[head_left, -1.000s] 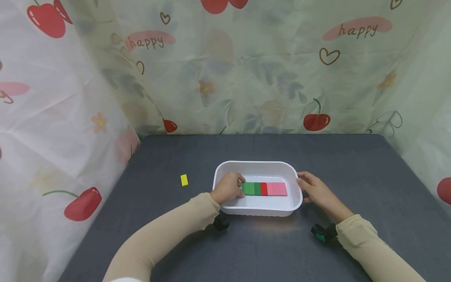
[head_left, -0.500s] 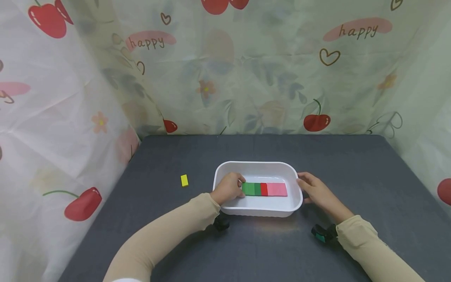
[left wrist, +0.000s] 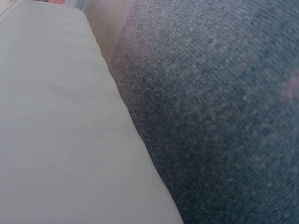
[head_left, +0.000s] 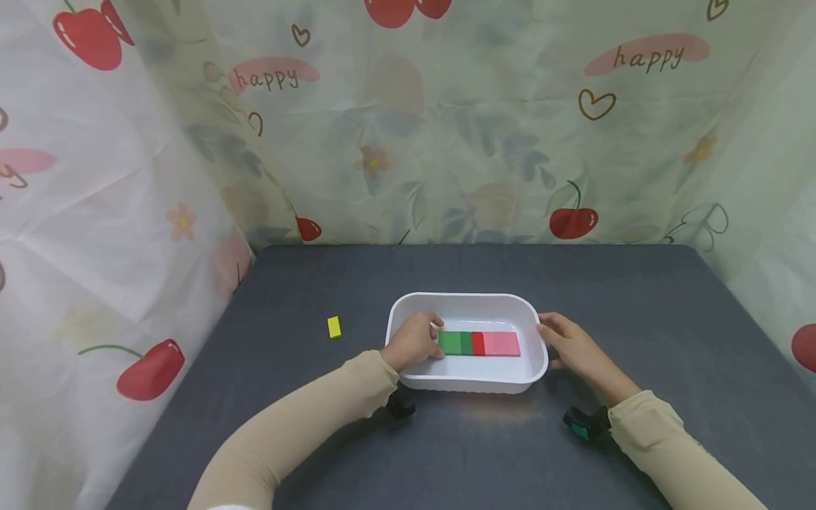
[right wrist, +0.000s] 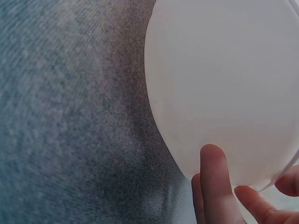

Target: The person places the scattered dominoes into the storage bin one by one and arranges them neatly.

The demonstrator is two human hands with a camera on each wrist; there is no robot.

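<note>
A white plastic tray (head_left: pixel 468 382) stands on the dark table. A row of flat blocks lies in it: a green block (head_left: pixel 450 343), a narrower darker green block (head_left: pixel 467 343), a red block (head_left: pixel 477 343) and a pink block (head_left: pixel 501 343). My left hand (head_left: pixel 411 341) reaches over the tray's left rim and pinches the row's left end at the green block; the palm side is hidden. With fairly straight fingers, my right hand (head_left: pixel 574 345) touches the tray's right end. In the right wrist view its fingers (right wrist: pixel 214 168) rest against the outer wall.
A small yellow block (head_left: pixel 334 327) lies on the table (head_left: pixel 306 283) left of the tray. A printed curtain (head_left: pixel 408 142) hangs behind the table and along both sides. In the left wrist view, the tray's outer wall (left wrist: pixel 70 130) fills the left half.
Both hands, the tray and the blocks keep their places. Only a very slight downward shift of the whole head view shows.
</note>
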